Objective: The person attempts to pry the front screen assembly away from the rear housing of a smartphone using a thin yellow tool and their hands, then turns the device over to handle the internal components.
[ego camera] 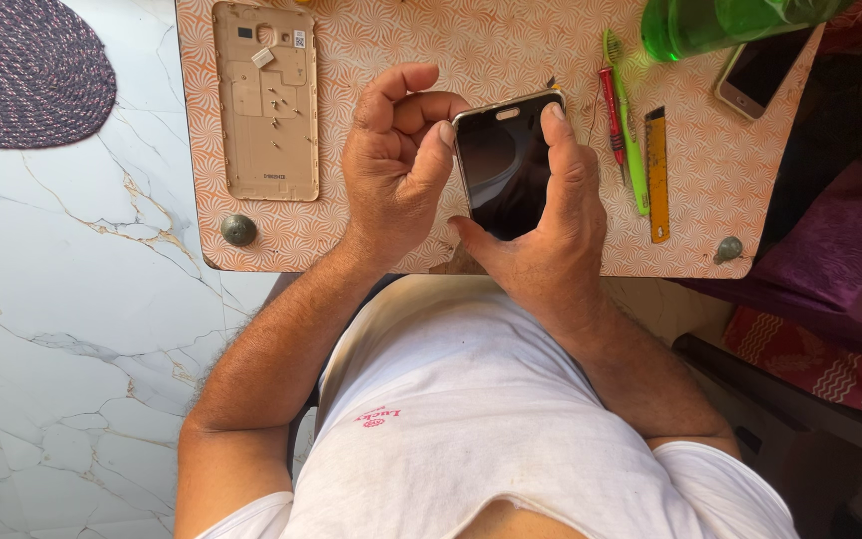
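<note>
From the head camera, a small table (371, 235) with an orange patterned top stands on a white marble floor (62, 329), and the person's two hands meet above its near edge, about midway along it. The right hand (551, 235) grasps a dark smartphone (504, 165), held with its black screen facing up; the thumb runs along the phone's lower left side and the forefinger reaches up its right edge to the top corner. The left hand (391, 170) is curled just beside the phone, its thumb tip pressed against the phone's upper left edge while the other fingers are bent in toward the palm. Toward the far left corner of the table lies a gold back cover (266, 100), inner side up, well apart from the hands. Near the right edge lie a red screwdriver (612, 115), a green toothbrush (628, 125) and a yellow cutter (657, 175), side by side. At the far right corner rest a green bottle (720, 22) and a second phone (760, 72). A purple woven mat (22, 70) lies on the floor to the left.
</note>
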